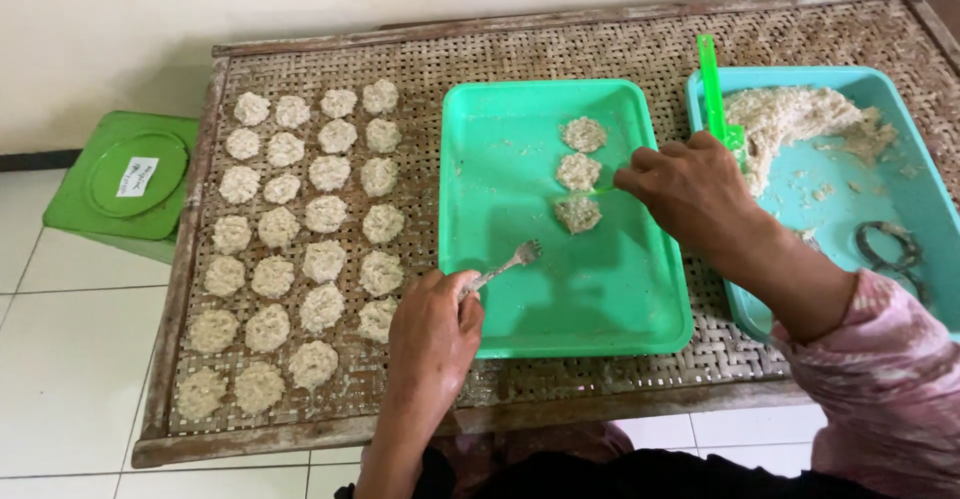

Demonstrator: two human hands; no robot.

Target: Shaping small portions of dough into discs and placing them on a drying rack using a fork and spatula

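My left hand point(432, 334) grips a metal fork point(508, 262) whose tines rest over the near left part of a green tray point(600, 309). Three round pale dough patties point(580, 173) lie in a column on that tray. My right hand point(690, 187) holds a green plastic tool point(712, 84) whose handle sticks up behind the fingers; its thin tip touches the tray between the middle and nearest patty. On the right, a teal tray point(900, 189) holds a heap of pale dough point(790, 119).
Several rows of shaped patties point(300, 229) dry on the woven bamboo rack point(560, 54) with a wooden frame. A green lidded bin point(125, 184) stands on the white tiled floor at left. A dark metal ring object point(885, 249) lies in the teal tray.
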